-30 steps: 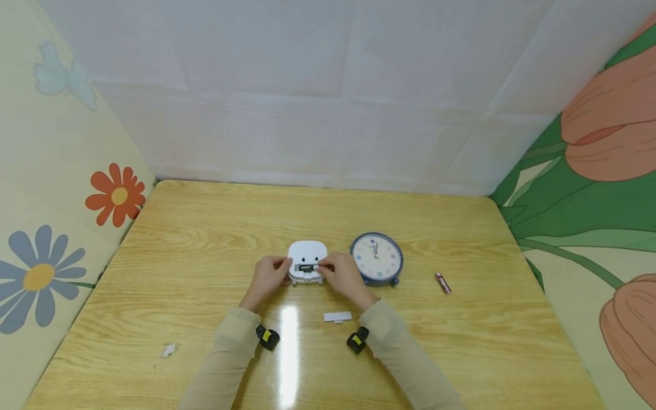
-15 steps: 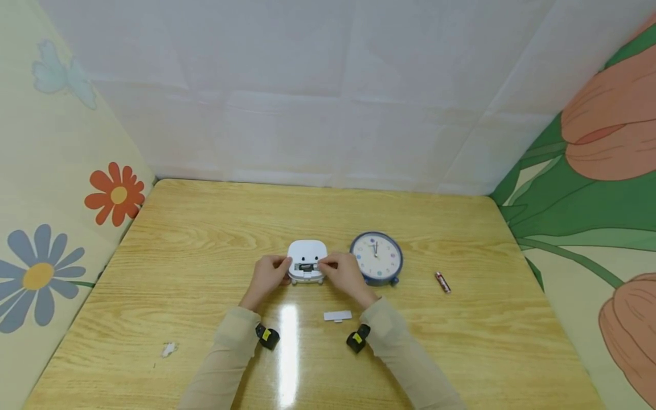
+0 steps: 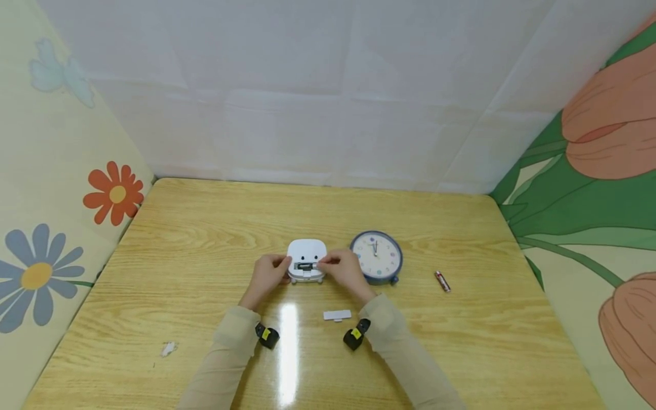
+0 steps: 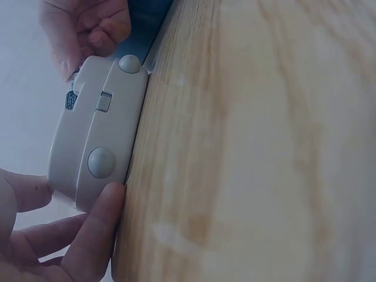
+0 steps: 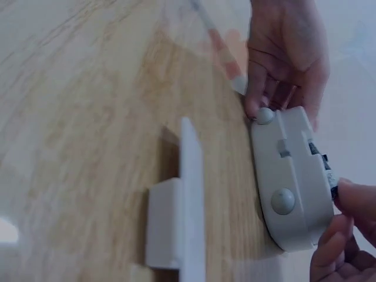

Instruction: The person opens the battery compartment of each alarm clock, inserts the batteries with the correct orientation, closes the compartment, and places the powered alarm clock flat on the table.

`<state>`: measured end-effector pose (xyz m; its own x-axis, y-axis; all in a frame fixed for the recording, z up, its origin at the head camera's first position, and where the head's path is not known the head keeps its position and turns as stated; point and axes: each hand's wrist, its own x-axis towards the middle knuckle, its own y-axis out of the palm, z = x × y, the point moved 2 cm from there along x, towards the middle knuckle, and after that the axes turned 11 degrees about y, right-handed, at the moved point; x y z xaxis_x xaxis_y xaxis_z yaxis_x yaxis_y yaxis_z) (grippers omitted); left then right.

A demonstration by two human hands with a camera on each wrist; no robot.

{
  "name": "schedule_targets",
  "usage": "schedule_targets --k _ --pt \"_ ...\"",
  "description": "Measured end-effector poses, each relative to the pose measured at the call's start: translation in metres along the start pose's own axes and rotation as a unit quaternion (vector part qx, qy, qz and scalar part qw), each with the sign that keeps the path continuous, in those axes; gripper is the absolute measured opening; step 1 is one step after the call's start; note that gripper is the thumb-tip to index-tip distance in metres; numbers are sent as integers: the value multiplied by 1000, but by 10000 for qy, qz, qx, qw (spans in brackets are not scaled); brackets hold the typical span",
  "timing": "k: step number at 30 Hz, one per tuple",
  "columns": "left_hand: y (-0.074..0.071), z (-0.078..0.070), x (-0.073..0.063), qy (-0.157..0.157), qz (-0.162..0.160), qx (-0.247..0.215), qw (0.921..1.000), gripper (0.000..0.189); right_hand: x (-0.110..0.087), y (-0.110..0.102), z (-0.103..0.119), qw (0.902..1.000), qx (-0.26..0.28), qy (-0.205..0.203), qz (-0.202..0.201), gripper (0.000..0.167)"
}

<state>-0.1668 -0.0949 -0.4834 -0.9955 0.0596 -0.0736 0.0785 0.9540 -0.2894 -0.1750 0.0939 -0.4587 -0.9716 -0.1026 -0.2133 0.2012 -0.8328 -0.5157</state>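
A small white rounded device (image 3: 306, 248) lies on the table with its open battery slot facing up. My left hand (image 3: 267, 274) grips its left side, thumb on top and fingers along the lower edge. At the slot's right end, the thumb and fingers of my right hand (image 3: 346, 274) pinch a battery (image 5: 331, 178). In the right wrist view the battery sticks up out of the slot at the fingertips. Two round feet show on the device's near side. A white battery cover (image 3: 337, 315) with a tab lies on the table below the right hand.
A blue-rimmed round clock (image 3: 376, 257) lies face up just right of the right hand. Farther right is a red battery (image 3: 442, 282). A white scrap (image 3: 169, 349) lies at the lower left of the wooden table (image 3: 220, 216). Printed cloths hang at both sides.
My right wrist has turned slightly, and the battery under its fingertips has shifted a little in the slot. The left hand and the device stay in place.
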Motion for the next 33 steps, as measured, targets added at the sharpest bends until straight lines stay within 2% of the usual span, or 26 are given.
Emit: schedule_targets --k 6,17,21,33 --pt "-1 0 0 -27 55 28 10000 30 1 2 -1 9998 64 201 -3 6" --pt "-1 -3 0 14 141 45 9999 28 3 4 -1 9994 -80 336 4 5" --pt "-1 -3 0 86 138 80 9998 27 4 3 0 9992 41 386 47 6" --pt "-1 -2 0 115 167 20 9998 27 10 4 0 9914 726 1074 188 7"
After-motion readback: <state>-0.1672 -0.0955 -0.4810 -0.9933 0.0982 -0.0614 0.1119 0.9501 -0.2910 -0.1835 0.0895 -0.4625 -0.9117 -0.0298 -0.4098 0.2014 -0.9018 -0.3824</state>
